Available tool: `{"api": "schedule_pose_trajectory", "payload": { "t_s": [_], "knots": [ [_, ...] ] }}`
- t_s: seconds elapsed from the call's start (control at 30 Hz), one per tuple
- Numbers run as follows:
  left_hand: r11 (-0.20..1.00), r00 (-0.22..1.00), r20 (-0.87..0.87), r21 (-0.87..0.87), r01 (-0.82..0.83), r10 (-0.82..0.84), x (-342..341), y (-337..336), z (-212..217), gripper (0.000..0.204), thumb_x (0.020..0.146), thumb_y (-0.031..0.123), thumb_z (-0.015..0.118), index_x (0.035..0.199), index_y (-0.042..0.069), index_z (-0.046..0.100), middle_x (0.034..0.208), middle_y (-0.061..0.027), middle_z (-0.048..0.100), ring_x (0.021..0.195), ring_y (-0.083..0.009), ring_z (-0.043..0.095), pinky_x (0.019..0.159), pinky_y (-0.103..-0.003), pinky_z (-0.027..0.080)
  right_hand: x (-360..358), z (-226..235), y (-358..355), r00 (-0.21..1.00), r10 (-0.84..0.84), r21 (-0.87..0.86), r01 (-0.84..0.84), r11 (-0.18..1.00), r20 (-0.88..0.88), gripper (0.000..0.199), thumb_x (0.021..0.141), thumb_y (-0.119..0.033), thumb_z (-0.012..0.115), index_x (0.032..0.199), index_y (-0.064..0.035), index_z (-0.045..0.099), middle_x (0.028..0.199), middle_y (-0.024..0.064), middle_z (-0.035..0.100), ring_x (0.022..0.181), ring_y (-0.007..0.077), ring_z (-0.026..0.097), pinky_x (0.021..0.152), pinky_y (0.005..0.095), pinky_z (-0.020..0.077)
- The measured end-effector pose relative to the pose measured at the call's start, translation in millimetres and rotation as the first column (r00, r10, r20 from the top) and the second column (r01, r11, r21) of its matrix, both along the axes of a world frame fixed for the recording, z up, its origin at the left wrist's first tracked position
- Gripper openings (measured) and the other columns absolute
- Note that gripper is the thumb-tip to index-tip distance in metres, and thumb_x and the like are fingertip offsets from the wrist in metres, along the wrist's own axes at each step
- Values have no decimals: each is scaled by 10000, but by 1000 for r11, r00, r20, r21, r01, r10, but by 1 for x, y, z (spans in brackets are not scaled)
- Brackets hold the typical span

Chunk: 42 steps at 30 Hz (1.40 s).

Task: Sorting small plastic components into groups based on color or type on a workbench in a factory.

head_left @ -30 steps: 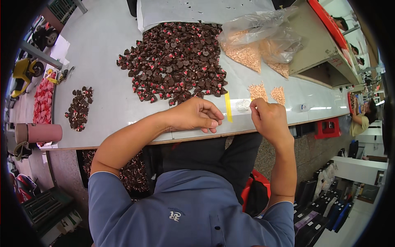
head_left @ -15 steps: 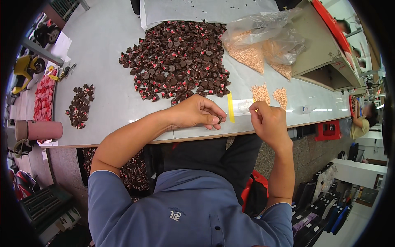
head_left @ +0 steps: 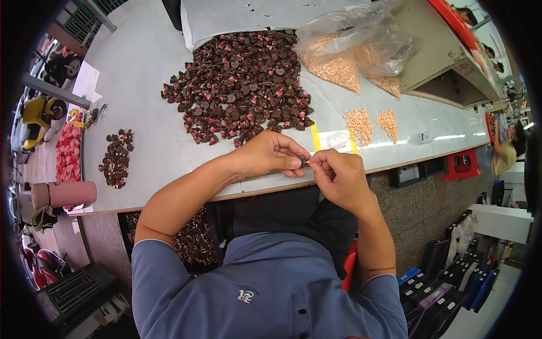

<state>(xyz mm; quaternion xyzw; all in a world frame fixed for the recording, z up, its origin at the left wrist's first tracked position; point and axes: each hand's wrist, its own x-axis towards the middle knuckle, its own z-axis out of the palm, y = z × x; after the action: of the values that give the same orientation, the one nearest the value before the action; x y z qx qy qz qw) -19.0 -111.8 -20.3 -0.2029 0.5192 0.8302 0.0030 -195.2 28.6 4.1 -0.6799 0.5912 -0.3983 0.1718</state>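
Close to the table's front edge, my left hand (head_left: 266, 155) pinches a small dark brown cone-like piece (head_left: 302, 161) between thumb and fingertips. My right hand (head_left: 342, 176) is closed in a pinch right beside that piece, its fingertips meeting it; whatever sits between them is too small to make out. Behind my left hand spreads a big pile of similar dark pieces (head_left: 243, 85), many with red and white parts. Two little heaps of beige bits, a nearer-left heap (head_left: 359, 125) and a right heap (head_left: 387, 125), lie beyond my right hand.
Clear plastic bags of beige bits (head_left: 333, 65) stand by a grey metal box (head_left: 451, 62). Yellow tape (head_left: 315, 137) flanks a white patch holding a whitish lump (head_left: 337, 139). At left are a smaller dark heap (head_left: 117, 159), a pink tumbler (head_left: 72, 194) and a tray of pink-red pieces (head_left: 68, 152).
My right hand has come left and nearer from beside the beige heaps to the piece in my left hand. The left hand keeps its hold; the view has shifted slightly.
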Motion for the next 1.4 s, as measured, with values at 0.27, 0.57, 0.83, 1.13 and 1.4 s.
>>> {"api": "schedule_pose_trajectory", "payload": {
  "t_s": [0.27, 0.57, 0.83, 1.13, 1.4],
  "knots": [
    [1000, 1000, 15, -7, -14, 14, 3, 0, -1, 285, 903, 96, 687, 1156, -29, 642, 1070, -141, 702, 924, -191, 706, 782, -282, 575, 4, -4, -3, 995, 5, -53, -10, 999, -101, 141, 783, 5, 699, 894, -33, 621, 592, 61, 590, 473, 199, 572, 451, 312, 423],
    [1000, 999, -28, 2, -30, 30, 0, 1, -7, 262, 882, 64, 702, 1115, -50, 662, 1079, -163, 701, 926, -202, 704, 802, -286, 574, 1, -6, 7, 995, -80, -159, 71, 985, -53, 108, 806, -15, 712, 891, -17, 646, 612, 45, 602, 487, 133, 542, 481, 275, 419],
    [998, 999, 20, -58, -29, 30, -2, 3, 3, 256, 887, 4, 657, 1125, -86, 638, 1132, -200, 680, 974, -244, 696, 846, -313, 566, -81, -19, 44, 803, -513, 51, 524, 850, 302, 93, 940, -63, 610, 952, 22, 646, 652, -51, 558, 580, -3, 451, 514, 191, 344],
    [999, 998, 34, -24, -43, 44, 2, 3, 1, 221, 880, -20, 670, 1089, -81, 639, 1123, -216, 678, 968, -249, 703, 790, -293, 562, -142, -31, 49, 652, -729, 28, 749, 662, -211, 137, 869, -124, 656, 964, -28, 641, 556, 46, 521, 510, 154, 513, 511, 325, 404],
    [999, 998, 32, 10, -50, 50, -1, 4, 0, 218, 880, -26, 666, 1094, -63, 644, 1130, -210, 677, 965, -245, 704, 807, -303, 570, -148, -25, 26, 624, -632, 26, 721, 693, -459, 110, 851, -162, 651, 907, -69, 634, 652, 109, 633, 625, 308, 647, 590, 415, 481]
  ]
}}
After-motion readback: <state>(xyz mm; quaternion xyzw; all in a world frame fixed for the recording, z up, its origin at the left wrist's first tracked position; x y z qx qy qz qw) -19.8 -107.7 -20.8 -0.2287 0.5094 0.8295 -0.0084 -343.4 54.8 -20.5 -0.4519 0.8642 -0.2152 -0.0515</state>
